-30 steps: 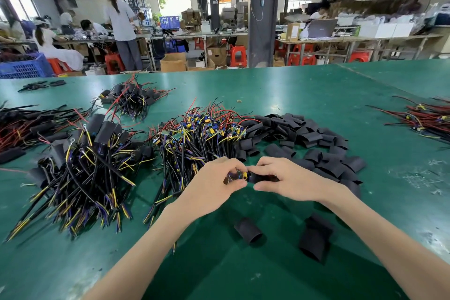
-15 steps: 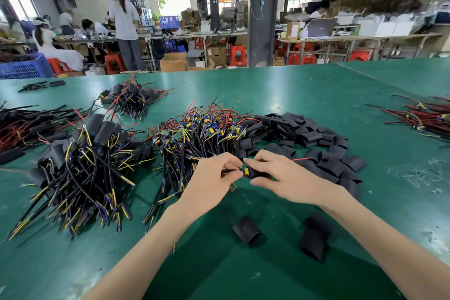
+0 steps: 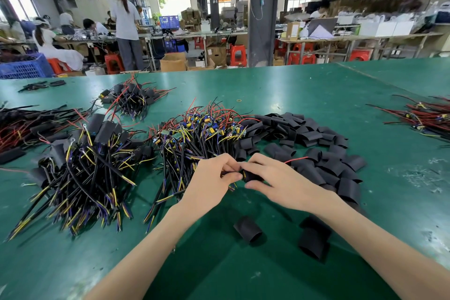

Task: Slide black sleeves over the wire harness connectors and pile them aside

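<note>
My left hand (image 3: pixel 211 180) pinches the cable end of a wire harness, whose connector is hidden between my fingers. My right hand (image 3: pixel 277 181) holds a black sleeve (image 3: pixel 252 176) against it, and a red wire (image 3: pixel 295 160) sticks out past my right fingers. Behind my hands lies the pile of unsleeved harnesses (image 3: pixel 199 134) with blue and yellow parts. A heap of loose black sleeves (image 3: pixel 304 139) spreads to the right of it. The pile of sleeved harnesses (image 3: pixel 82 165) lies to the left.
Two loose sleeves (image 3: pixel 248 229) (image 3: pixel 313 241) lie on the green table (image 3: pixel 292 87) near my forearms. More harness bundles sit at the far left (image 3: pixel 31 124), back centre (image 3: pixel 131 98) and right edge (image 3: pixel 423 117). People work at benches beyond the table.
Both hands have moved slightly away from me toward the piles. The sleeve now covers more of the connector, and the yellow part seen earlier is hidden.
</note>
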`<control>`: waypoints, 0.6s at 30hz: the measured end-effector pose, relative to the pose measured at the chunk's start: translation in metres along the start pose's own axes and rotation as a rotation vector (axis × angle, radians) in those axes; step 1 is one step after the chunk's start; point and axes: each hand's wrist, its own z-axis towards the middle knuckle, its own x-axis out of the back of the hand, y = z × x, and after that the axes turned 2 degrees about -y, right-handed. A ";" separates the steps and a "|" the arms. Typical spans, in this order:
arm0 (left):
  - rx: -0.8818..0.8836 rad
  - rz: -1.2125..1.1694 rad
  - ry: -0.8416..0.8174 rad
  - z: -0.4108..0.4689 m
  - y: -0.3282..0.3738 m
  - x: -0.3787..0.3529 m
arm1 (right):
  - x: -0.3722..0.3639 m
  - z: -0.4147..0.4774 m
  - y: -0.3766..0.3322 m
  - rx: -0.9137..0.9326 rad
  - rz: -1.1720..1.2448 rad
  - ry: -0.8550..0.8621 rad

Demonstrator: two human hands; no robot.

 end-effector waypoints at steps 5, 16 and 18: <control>-0.023 -0.075 0.063 0.000 0.006 0.006 | 0.001 0.000 0.003 -0.089 -0.096 -0.007; -0.013 -0.128 0.027 -0.002 0.011 0.009 | -0.005 -0.002 0.000 -0.105 -0.042 -0.075; -0.013 -0.130 0.028 -0.002 0.011 0.009 | -0.005 -0.001 0.000 -0.113 -0.031 -0.091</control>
